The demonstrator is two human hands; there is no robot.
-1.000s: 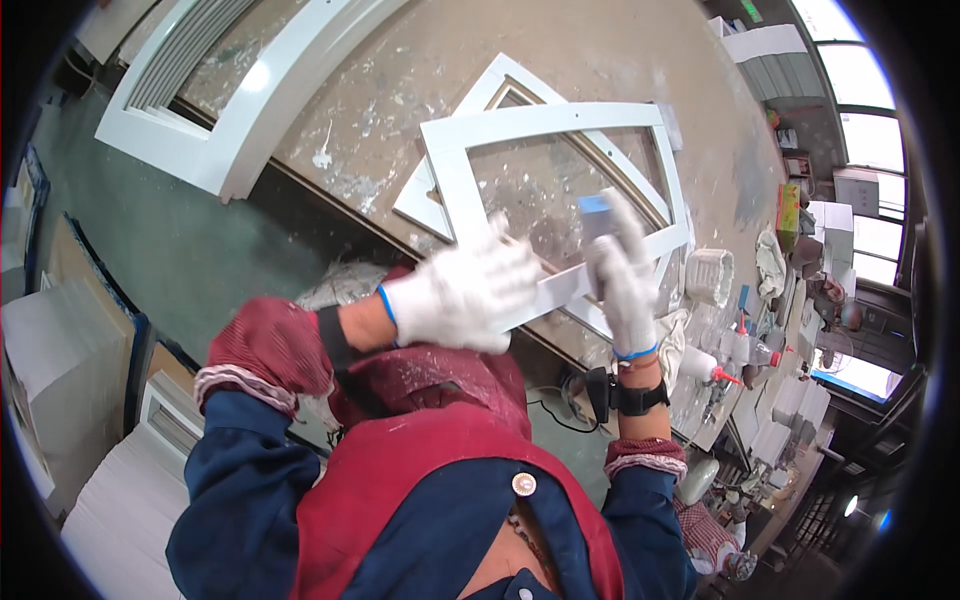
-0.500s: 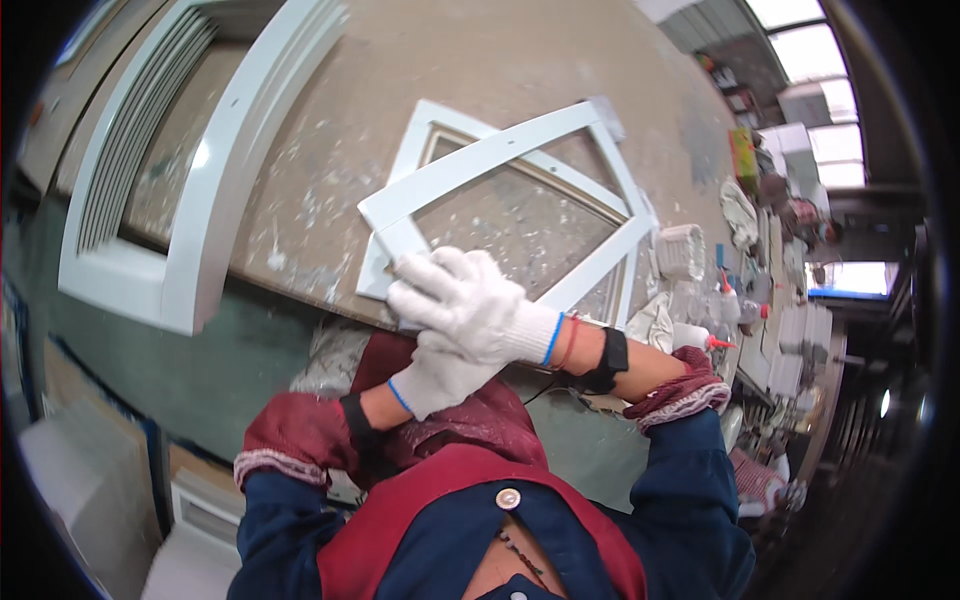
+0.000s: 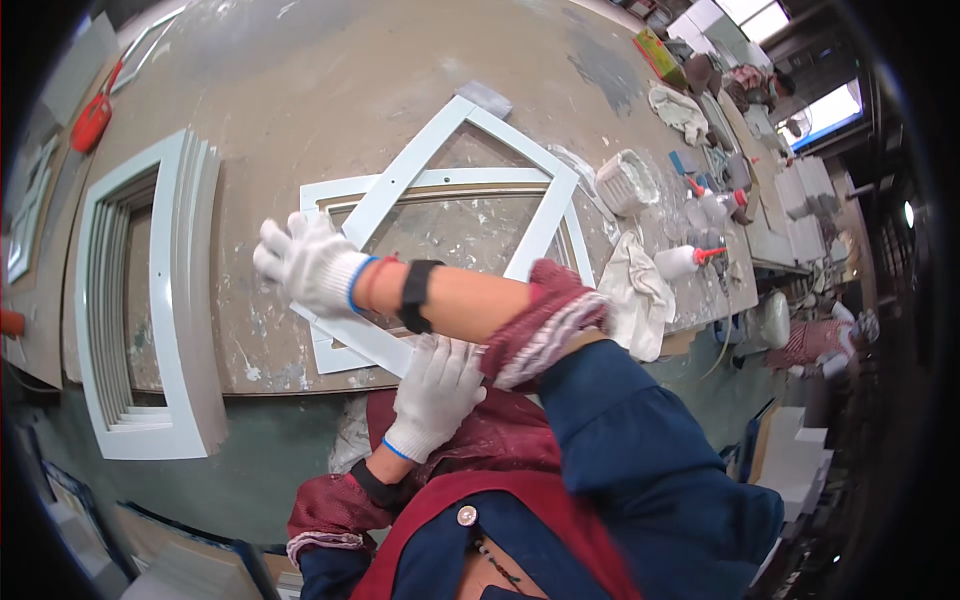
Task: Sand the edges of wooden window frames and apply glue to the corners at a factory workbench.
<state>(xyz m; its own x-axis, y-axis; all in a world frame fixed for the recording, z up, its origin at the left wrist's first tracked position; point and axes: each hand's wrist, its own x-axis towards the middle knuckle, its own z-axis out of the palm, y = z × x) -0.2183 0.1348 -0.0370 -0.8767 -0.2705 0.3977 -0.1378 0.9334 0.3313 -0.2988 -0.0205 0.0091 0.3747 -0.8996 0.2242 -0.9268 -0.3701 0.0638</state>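
Note:
Two white rectangular frames lie crossed on the workbench: an upper frame (image 3: pixel 412 165) set at a slant over a lower frame (image 3: pixel 500 176). My right hand (image 3: pixel 312 262), in a white knit glove, reaches across to the left with its fingers spread. It is by the upper frame's left corner; whether it touches is not clear. My left hand (image 3: pixel 435 390), gloved alike, rests its stretched fingers at the near corner of the upper frame, by the bench edge. The right forearm passes over the frames and hides part of them, and the left fingertips lie close under it.
A stack of white frames (image 3: pixel 178 300) stands at the left bench edge. A white basket-like cup (image 3: pixel 627 183), a cloth (image 3: pixel 635 300) and a white bottle with a red tip (image 3: pixel 678 262) sit to the right. A red object (image 3: pixel 92 125) lies far left. Another person (image 3: pixel 815 340) is at far right.
My right hand has left its place over the left hand and swung leftward, fingers spreading. The view has turned, so the frames and bench appear rotated. The left hand stays near the bench edge.

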